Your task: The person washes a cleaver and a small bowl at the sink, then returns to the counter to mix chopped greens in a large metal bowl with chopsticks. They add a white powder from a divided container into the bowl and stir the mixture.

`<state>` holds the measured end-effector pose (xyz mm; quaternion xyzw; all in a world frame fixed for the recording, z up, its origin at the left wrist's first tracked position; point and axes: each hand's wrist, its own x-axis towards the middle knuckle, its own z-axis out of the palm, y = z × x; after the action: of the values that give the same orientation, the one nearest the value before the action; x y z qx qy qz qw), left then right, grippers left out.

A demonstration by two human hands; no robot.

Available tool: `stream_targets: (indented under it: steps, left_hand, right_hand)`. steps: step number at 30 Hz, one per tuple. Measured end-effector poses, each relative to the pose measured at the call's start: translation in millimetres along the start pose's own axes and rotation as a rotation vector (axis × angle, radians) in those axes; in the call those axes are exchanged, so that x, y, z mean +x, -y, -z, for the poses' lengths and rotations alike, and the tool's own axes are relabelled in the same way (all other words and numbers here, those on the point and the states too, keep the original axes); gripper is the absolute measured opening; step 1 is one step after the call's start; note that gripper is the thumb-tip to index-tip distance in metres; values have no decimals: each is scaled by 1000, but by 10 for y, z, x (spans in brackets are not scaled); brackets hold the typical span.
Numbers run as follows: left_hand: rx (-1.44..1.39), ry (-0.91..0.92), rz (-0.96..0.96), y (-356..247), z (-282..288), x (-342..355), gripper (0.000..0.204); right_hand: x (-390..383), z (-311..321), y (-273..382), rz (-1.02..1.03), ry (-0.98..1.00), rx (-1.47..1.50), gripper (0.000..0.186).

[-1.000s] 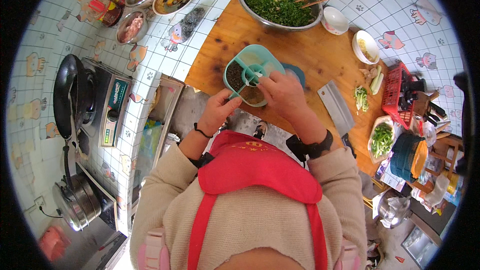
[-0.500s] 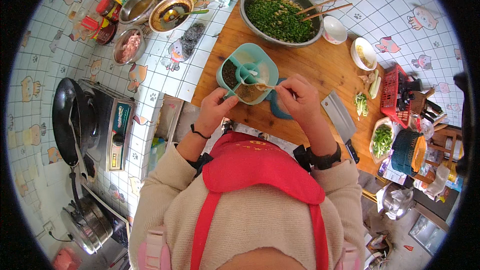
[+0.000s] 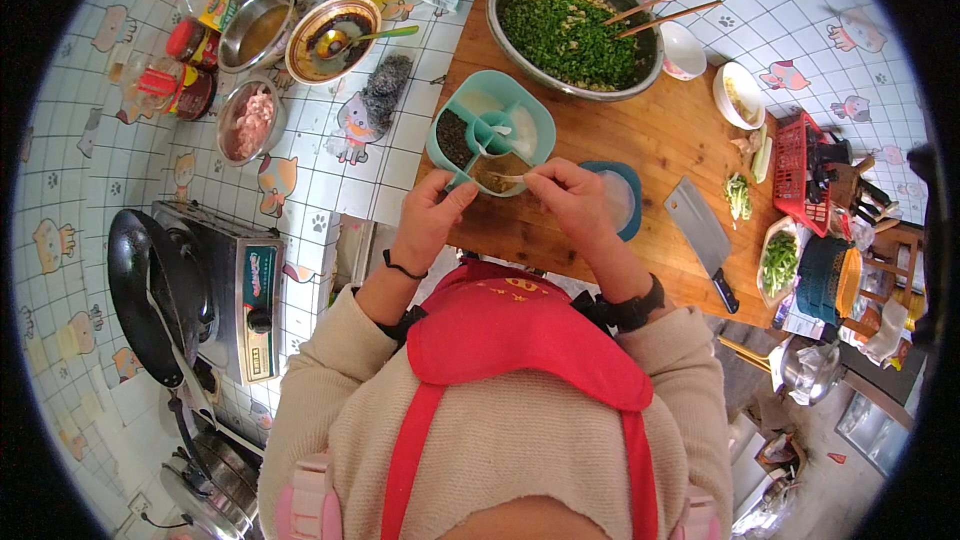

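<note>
A teal seasoning box (image 3: 545,145) with several compartments stands on the wooden board, holding dark grains, white powders and a brown powder (image 3: 492,174). My left hand (image 3: 432,215) grips the box's near left edge, thumb and fingers closed on its wall. Between the thumb and fingers of my right hand (image 3: 575,202) is the handle of a small spoon (image 3: 510,178). Its tip rests in the compartment with the brown powder; the spoon's bowl is hard to make out. Just right of my right hand lies a round blue lid (image 3: 630,195).
A steel bowl (image 3: 490,15) of chopped greens with chopsticks stands at the back of the board. To the right lie a cleaver (image 3: 698,225), a red basket (image 3: 790,202) and a dish of cut greens (image 3: 778,270). A wok (image 3: 150,290) and stove (image 3: 235,280) stand left.
My right hand has moved left and down, bringing the spoon's tip into the brown powder. More of the blue lid shows. My left hand stays on the box, and the view has shifted slightly.
</note>
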<state>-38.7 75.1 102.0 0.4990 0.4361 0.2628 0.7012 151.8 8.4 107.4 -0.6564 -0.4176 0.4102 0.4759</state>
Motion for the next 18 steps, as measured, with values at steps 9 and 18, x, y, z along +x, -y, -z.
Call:
stream_targets:
  steps: [9,18]
  left_hand:
    - [40,-38,20,-97,-31,-44,19]
    - [-55,21,38,-355,-125,-60,18]
  right_hand:
    - [92,167,0,-393,43,516,12]
    - [211,507,315,-380,134,633,12]
